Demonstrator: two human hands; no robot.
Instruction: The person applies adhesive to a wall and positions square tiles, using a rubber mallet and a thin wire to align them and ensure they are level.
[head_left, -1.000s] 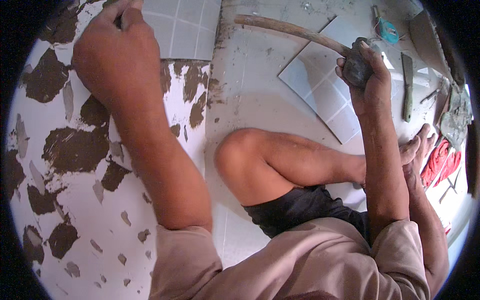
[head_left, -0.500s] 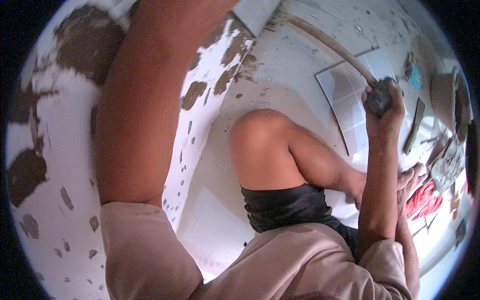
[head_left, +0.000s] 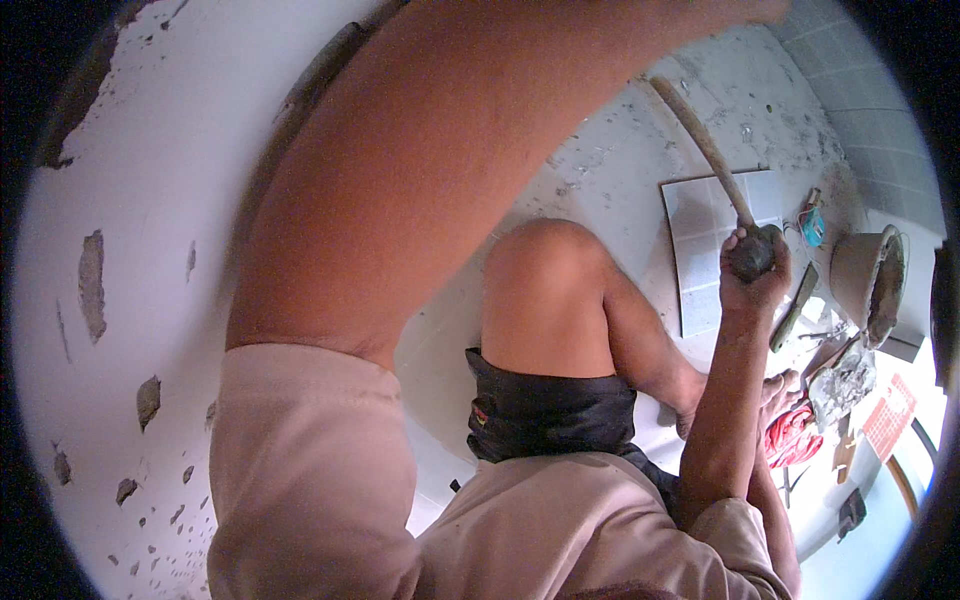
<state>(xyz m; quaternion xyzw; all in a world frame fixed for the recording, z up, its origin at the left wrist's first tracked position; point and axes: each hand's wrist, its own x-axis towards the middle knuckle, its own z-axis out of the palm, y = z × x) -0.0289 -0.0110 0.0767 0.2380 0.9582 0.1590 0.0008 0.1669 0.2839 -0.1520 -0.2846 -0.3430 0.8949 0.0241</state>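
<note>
My right hand [head_left: 752, 290] is wrapped round the dark head of a mallet [head_left: 708, 150]. The mallet's wooden handle points away and to the left, over a square pale tile [head_left: 695, 260] on the floor. Raised across the upper left, my left arm reaches toward the far right. Only a blurred bit of my left hand [head_left: 768, 10] shows at the top edge, so its fingers and anything in them are hidden. My bent knee [head_left: 550, 265] is between the two arms.
A chipped white wall [head_left: 190, 330] stands close on the left; a tiled wall [head_left: 860, 90] is at the far right. On the right lie a turquoise tool [head_left: 812, 225], a bucket [head_left: 855, 270], a long flat tool [head_left: 795, 308], red cloth [head_left: 793, 437] and a red grid-like piece [head_left: 888, 415].
My left arm has swung right across the upper view. The view has shifted, bringing the tiled wall further in. The mallet stays in my right hand.
</note>
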